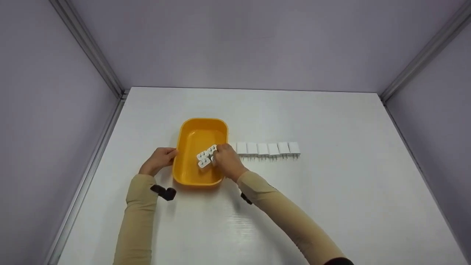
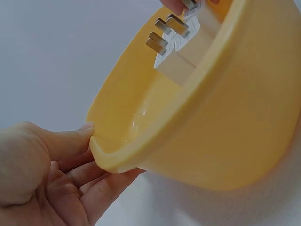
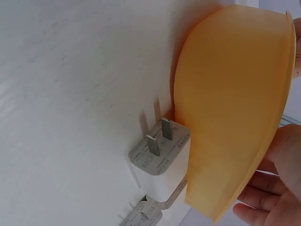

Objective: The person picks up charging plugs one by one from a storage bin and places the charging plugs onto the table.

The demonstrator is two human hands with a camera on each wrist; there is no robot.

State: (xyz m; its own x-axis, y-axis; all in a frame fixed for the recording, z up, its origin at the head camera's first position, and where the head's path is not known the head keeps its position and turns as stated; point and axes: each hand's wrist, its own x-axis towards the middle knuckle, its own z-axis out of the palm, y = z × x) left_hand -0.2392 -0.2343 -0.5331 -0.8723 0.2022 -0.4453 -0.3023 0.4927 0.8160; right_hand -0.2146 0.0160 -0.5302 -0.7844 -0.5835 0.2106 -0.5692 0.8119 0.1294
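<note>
A yellow plastic basin [image 1: 200, 182] stands on the table. My left hand [image 1: 159, 161] pinches its left rim, thumb inside and fingers underneath, as the left wrist view shows. Several white plug chargers [image 1: 204, 163] stand inside, prongs up. Over the basin's right side, my right hand [image 1: 229, 161] reaches in; in the left wrist view its fingertips [image 2: 175, 5] are on either side of a charger [image 2: 192, 10], beside the others. Part of that charger is out of frame. To the right of the basin, several more white chargers [image 1: 262, 149] lie in a row, prongs toward me.
The white table [image 1: 342, 176] is bounded by pale grey panels [image 1: 235, 44] at the back and sides, with metal frame posts [image 1: 92, 48] in the corners. One charger [image 3: 162, 146] of the row lies close against the basin's outer wall.
</note>
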